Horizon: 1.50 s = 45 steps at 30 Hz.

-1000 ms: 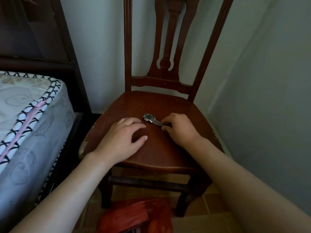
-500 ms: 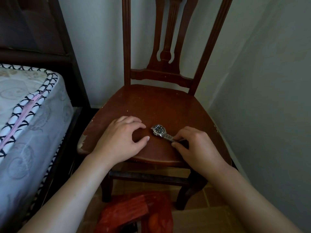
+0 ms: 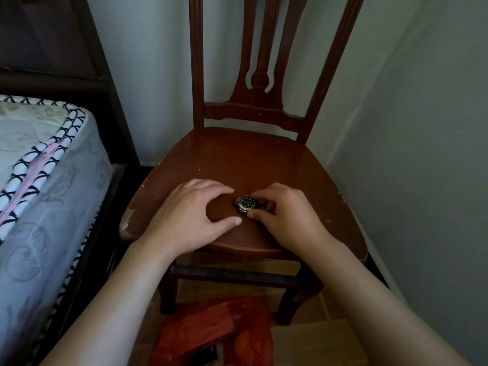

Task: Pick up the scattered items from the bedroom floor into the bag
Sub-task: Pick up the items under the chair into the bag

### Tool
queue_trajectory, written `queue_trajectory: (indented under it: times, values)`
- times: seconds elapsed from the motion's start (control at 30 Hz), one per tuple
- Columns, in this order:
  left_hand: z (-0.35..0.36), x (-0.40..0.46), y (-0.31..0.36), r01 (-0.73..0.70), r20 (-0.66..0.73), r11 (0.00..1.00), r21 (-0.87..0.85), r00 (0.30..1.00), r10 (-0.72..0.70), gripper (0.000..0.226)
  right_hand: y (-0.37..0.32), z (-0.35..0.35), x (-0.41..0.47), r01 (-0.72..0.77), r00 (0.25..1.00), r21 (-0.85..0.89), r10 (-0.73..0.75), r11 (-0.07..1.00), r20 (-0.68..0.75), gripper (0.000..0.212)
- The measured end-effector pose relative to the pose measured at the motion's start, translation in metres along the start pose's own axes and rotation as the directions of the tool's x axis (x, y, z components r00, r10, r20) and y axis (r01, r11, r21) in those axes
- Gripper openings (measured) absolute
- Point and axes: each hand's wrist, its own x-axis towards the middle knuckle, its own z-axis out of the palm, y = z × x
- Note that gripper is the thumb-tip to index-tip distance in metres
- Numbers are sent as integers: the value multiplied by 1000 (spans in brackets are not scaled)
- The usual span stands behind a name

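Observation:
A metal wristwatch (image 3: 247,203) with a dark dial lies on the seat of a brown wooden chair (image 3: 237,159). My right hand (image 3: 285,215) curls round the watch, thumb and fingers pinching its case and band; most of the band is hidden under the fingers. My left hand (image 3: 192,215) rests on the seat just left of the watch, fingers arched and thumb tip down, holding nothing. A red plastic bag (image 3: 211,331) sits on the floor below the chair's front edge, its mouth partly out of view.
A bed with a patterned mattress (image 3: 39,180) and dark frame stands to the left. Walls close in behind and to the right of the chair. Tiled floor (image 3: 311,336) shows under the chair beside the bag.
My right hand has dragged the watch toward the seat's front and closed more tightly round it, next to my left thumb. The left hand has stayed on the seat.

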Motion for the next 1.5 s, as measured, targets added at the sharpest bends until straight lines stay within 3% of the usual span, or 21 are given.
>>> queue_trajectory:
  times: [0.13,0.27,0.53,0.8,0.97,1.1,1.27,1.4,1.5]
  values:
    - [-1,2,-2,-32,47,999,-39,998,34,65,0,5,-12,118,993,103,-119,988,0,39]
    - [-3,1,-2,-41,78,995,-89,996,48,50,-1,12,-25,162,987,136,-162,977,-6,43]
    - [-4,-46,13,-9,-31,985,-174,1000,3,51,-9,13,-51,257,966,-93,-253,962,50,63]
    - [-17,-87,31,-17,-60,981,-194,998,6,53,-29,36,-71,319,938,-253,-342,913,-51,25]
    - [-29,-105,32,48,-82,948,-314,994,-77,52,-40,44,-85,338,938,-96,-343,936,-51,31]
    - [-26,-119,28,78,-70,919,-386,991,-114,47,-38,52,-95,311,948,121,-317,943,31,37]
    - [-12,-129,24,119,-38,907,-404,988,-147,53,-33,59,-99,294,942,117,-308,949,136,30]
    - [-6,-133,23,135,-9,912,-388,989,-151,53,-31,61,-106,171,934,286,-247,943,256,26]
    - [1,-136,20,162,16,899,-406,985,-170,52,-25,71,-108,164,934,291,-243,943,262,26]
